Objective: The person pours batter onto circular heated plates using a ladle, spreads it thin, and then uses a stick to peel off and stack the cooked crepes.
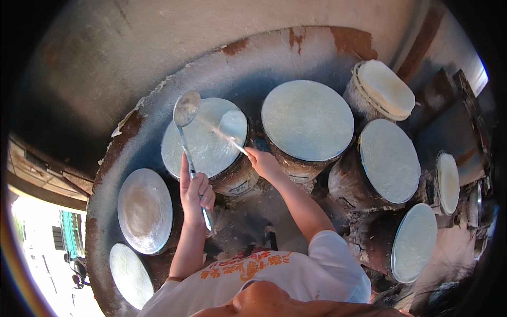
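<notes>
My left hand (196,191) is closed around the handle of a long metal ladle (187,108), its round bowl raised over the left edge of a round, white-coated griddle (199,153). My right hand (262,162) grips a thin, pale-handled tool (238,146) that reaches over the same griddle. Motion blurs the tool's far end, so its shape there is unclear. Near that end lies a smooth, pale round patch (233,123); I cannot tell whether it is part of the tool or batter on the surface.
Several more round griddles with pale coatings ring me, among them one at the far middle (308,119), one at right (390,160) and one at left (145,210). At the upper right, pale round sheets (384,89) are stacked. A curved, rusty-edged surround (274,50) runs behind.
</notes>
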`<state>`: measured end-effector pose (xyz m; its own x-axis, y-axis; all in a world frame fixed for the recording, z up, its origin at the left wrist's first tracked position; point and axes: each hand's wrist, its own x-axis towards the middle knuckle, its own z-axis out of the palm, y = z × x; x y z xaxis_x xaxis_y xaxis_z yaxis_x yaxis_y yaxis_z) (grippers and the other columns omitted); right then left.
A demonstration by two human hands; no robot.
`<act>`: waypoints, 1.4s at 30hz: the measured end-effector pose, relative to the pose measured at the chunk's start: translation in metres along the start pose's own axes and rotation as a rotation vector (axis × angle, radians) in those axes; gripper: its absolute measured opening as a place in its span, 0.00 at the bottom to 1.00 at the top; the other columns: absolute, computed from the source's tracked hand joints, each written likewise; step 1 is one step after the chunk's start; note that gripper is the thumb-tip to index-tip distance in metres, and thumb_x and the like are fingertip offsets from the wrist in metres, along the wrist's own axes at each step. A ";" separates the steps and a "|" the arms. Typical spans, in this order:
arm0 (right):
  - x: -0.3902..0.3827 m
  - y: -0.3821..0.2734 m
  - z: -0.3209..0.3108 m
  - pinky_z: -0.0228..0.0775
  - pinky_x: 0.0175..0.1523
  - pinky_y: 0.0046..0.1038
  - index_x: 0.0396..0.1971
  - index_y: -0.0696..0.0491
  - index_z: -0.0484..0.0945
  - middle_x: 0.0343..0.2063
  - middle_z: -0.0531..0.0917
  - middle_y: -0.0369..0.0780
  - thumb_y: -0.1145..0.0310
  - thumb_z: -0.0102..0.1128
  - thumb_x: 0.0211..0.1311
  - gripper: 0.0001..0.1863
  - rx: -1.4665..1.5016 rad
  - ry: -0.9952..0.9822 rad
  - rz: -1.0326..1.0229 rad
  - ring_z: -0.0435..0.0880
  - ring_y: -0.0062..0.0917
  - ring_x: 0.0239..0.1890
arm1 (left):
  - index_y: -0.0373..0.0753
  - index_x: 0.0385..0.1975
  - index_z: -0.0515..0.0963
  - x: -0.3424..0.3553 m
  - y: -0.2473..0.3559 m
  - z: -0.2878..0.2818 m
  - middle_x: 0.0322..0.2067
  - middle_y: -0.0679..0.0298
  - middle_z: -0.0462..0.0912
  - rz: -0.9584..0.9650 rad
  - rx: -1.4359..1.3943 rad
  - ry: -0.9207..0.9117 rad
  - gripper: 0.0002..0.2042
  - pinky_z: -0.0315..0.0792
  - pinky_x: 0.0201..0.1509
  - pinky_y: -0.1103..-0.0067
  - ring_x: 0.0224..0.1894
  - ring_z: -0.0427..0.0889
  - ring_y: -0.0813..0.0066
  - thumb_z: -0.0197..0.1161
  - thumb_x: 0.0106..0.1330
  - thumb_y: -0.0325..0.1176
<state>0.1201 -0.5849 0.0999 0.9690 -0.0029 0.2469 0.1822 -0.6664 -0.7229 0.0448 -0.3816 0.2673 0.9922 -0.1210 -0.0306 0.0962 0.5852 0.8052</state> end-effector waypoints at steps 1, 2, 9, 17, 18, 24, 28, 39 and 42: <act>-0.018 0.010 -0.020 0.72 0.33 0.40 0.51 0.46 0.74 0.30 0.82 0.47 0.65 0.50 0.63 0.16 0.032 0.099 -0.025 0.80 0.44 0.27 | 0.53 0.68 0.47 0.006 -0.002 0.008 0.16 0.72 0.57 -0.011 0.082 -0.025 0.30 0.53 0.08 0.90 0.09 0.55 0.88 0.44 0.67 0.23; -0.024 0.006 -0.053 0.70 0.33 0.43 0.51 0.48 0.73 0.26 0.81 0.48 0.64 0.47 0.65 0.17 -0.044 0.017 0.208 0.80 0.44 0.28 | 0.53 0.68 0.47 0.015 -0.001 0.008 0.16 0.72 0.57 -0.045 0.146 -0.068 0.30 0.52 0.07 0.90 0.09 0.55 0.88 0.44 0.67 0.24; 0.007 -0.016 -0.012 0.69 0.30 0.45 0.51 0.46 0.72 0.21 0.79 0.47 0.61 0.45 0.65 0.16 -0.071 -0.114 0.079 0.80 0.42 0.24 | 0.45 0.53 0.65 0.073 0.012 -0.051 0.17 0.71 0.58 -0.318 -0.737 -0.124 0.13 0.56 0.10 0.86 0.10 0.58 0.84 0.41 0.72 0.30; 0.018 0.000 -0.043 0.70 0.37 0.43 0.50 0.49 0.73 0.31 0.81 0.48 0.64 0.49 0.63 0.16 0.009 -0.216 0.020 0.80 0.46 0.33 | 0.40 0.21 0.62 0.107 0.030 -0.040 0.15 0.71 0.63 -0.551 -1.029 0.006 0.12 0.62 0.17 0.85 0.13 0.63 0.84 0.46 0.70 0.29; 0.014 -0.010 -0.040 0.70 0.37 0.43 0.51 0.49 0.73 0.31 0.82 0.48 0.64 0.50 0.63 0.17 0.033 -0.280 0.037 0.80 0.46 0.33 | 0.40 0.21 0.62 0.109 0.032 -0.047 0.15 0.71 0.63 -0.515 -1.016 -0.016 0.12 0.63 0.17 0.85 0.13 0.63 0.84 0.47 0.70 0.28; -0.066 -0.012 -0.018 0.55 0.12 0.22 0.56 0.48 0.68 0.16 0.73 0.34 0.65 0.46 0.69 0.17 0.603 -0.176 0.668 0.64 0.16 0.08 | 0.42 0.20 0.61 0.102 0.005 -0.064 0.14 0.73 0.62 -0.431 -0.939 0.079 0.13 0.62 0.16 0.89 0.14 0.63 0.86 0.48 0.69 0.28; -0.074 -0.048 0.022 0.61 0.15 0.27 0.55 0.50 0.69 0.16 0.75 0.39 0.64 0.48 0.67 0.18 0.727 -0.320 0.634 0.69 0.22 0.10 | 0.44 0.16 0.61 0.055 -0.052 -0.029 0.13 0.73 0.62 -0.318 -0.743 0.410 0.13 0.66 0.17 0.89 0.13 0.63 0.85 0.50 0.63 0.25; -0.032 -0.025 0.010 0.62 0.17 0.23 0.55 0.53 0.72 0.25 0.80 0.37 0.66 0.56 0.60 0.22 0.410 -0.030 0.447 0.67 0.16 0.11 | 0.41 0.17 0.59 -0.018 0.032 -0.062 0.07 0.75 0.59 -0.196 -1.680 -0.277 0.14 0.57 0.07 0.87 0.04 0.57 0.86 0.45 0.68 0.27; -0.087 -0.045 0.059 0.73 0.40 0.27 0.52 0.53 0.75 0.38 0.84 0.43 0.65 0.61 0.56 0.22 0.071 -0.067 -0.010 0.84 0.30 0.34 | 0.40 0.18 0.59 -0.041 0.073 -0.091 0.08 0.74 0.58 -0.179 -1.591 -0.343 0.14 0.59 0.08 0.86 0.05 0.58 0.85 0.46 0.69 0.30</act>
<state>0.0369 -0.5102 0.0729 0.9756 0.0548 0.2127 0.2012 -0.6113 -0.7654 0.0185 -0.2610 0.2733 0.9177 -0.3092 0.2494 0.3972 0.7070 -0.5852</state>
